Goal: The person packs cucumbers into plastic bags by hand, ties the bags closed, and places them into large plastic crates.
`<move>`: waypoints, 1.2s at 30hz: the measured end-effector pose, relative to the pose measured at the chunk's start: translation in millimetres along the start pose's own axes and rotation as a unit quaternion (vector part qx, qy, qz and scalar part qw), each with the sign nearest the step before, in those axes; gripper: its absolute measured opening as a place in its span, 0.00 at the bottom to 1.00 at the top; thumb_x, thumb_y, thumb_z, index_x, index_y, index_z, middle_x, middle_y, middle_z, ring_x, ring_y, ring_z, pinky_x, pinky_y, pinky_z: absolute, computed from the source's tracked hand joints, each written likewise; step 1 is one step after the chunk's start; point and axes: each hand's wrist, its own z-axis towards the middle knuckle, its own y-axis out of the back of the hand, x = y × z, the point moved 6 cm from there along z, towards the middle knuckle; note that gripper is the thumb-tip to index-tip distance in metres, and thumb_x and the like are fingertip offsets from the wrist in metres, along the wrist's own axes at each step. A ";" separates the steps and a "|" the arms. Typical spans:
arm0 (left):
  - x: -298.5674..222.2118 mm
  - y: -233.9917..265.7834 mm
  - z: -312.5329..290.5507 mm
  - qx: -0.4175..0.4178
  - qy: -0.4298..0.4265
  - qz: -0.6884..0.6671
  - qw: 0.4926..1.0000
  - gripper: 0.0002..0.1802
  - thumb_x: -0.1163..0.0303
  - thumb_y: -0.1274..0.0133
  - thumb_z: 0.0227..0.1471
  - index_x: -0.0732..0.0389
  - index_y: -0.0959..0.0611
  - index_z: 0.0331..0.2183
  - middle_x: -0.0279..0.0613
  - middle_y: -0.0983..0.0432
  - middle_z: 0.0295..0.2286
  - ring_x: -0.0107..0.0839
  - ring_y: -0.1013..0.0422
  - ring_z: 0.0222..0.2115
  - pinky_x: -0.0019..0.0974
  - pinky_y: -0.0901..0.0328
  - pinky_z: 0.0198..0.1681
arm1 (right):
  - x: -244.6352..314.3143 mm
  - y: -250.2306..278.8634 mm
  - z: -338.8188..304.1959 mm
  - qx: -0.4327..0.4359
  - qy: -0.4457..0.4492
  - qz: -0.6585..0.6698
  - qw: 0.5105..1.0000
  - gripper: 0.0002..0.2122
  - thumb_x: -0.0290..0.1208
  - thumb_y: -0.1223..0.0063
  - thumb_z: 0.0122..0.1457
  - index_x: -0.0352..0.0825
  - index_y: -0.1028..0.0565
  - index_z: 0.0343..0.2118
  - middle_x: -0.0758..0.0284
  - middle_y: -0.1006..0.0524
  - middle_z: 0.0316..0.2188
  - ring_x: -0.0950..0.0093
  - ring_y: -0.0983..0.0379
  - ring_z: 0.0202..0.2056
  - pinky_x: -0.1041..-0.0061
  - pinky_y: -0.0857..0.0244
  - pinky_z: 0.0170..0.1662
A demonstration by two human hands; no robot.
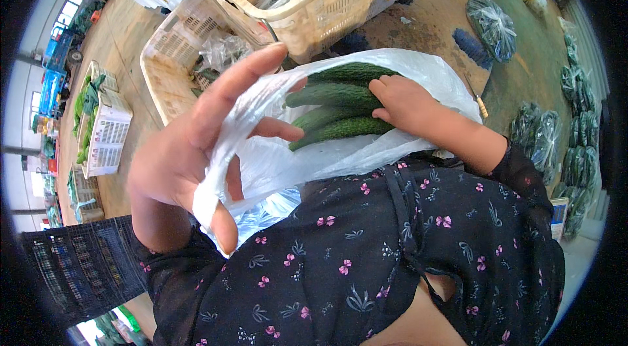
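Note:
A white plastic bag (451, 84) lies across in front of me with its mouth facing left. Several dark green, bumpy cucumbers (333, 99) lie side by side inside it. My left hand (190, 123) holds the bag's mouth stretched wide: the film runs round its spread fingers and thumb, and one or two fingers reach inside near the cucumber ends. My right hand (409, 105) has its fingers curled over the right part of the cucumbers, thumb pressed on them. The cucumbers' right ends are hidden by that hand and the bag.
Beyond the bag stand two dirty white crates (314, 25), (171, 51) holding clear plastic. A filled plastic bag (492, 27) lies at the far right, and more bagged green produce (579, 143) lines the right side. Another white crate (108, 130) with green vegetables stands left.

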 end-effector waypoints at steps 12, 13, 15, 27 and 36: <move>4.6 4.3 -5.8 -0.039 0.036 -0.007 0.999 0.82 0.40 0.35 0.03 0.65 0.62 0.56 0.63 0.53 0.54 0.44 0.36 0.47 0.21 0.32 0.19 | 12.0 47.1 4.4 -0.197 0.019 -0.065 0.978 0.18 0.28 0.49 0.50 0.28 0.35 0.44 0.52 0.31 0.40 0.55 0.35 0.42 0.65 0.40 0.44; 4.8 4.1 -5.6 -0.033 0.019 -0.002 0.999 0.82 0.40 0.36 0.03 0.65 0.62 0.56 0.63 0.54 0.54 0.44 0.36 0.47 0.21 0.33 0.19 | 10.9 42.1 4.9 -0.180 0.015 -0.052 0.982 0.18 0.27 0.49 0.50 0.28 0.35 0.44 0.52 0.31 0.39 0.55 0.35 0.41 0.65 0.40 0.44; 6.2 5.6 -5.5 -0.029 0.007 0.000 1.000 0.82 0.40 0.36 0.02 0.65 0.61 0.56 0.63 0.54 0.54 0.44 0.36 0.47 0.21 0.33 0.19 | 13.6 39.2 3.6 -0.198 0.028 -0.017 0.980 0.15 0.24 0.51 0.50 0.30 0.34 0.42 0.53 0.30 0.36 0.55 0.34 0.39 0.65 0.39 0.43; 1.5 -9.3 -6.7 0.065 -0.071 0.021 0.995 0.83 0.47 0.30 0.04 0.64 0.64 0.56 0.66 0.55 0.54 0.48 0.37 0.47 0.22 0.32 0.18 | 100.1 -8.1 35.7 0.055 0.203 0.096 0.973 0.12 0.29 0.47 0.44 0.35 0.34 0.32 0.61 0.32 0.34 0.62 0.30 0.35 0.67 0.34 0.34; -6.5 -22.4 -17.6 0.084 -0.050 0.055 0.994 0.79 0.53 0.28 0.10 0.64 0.64 0.56 0.66 0.53 0.53 0.49 0.38 0.47 0.23 0.33 0.17 | 89.3 -33.0 61.5 -0.005 0.176 0.087 0.980 0.10 0.29 0.58 0.52 0.36 0.34 0.37 0.56 0.30 0.28 0.63 0.28 0.32 0.64 0.32 0.32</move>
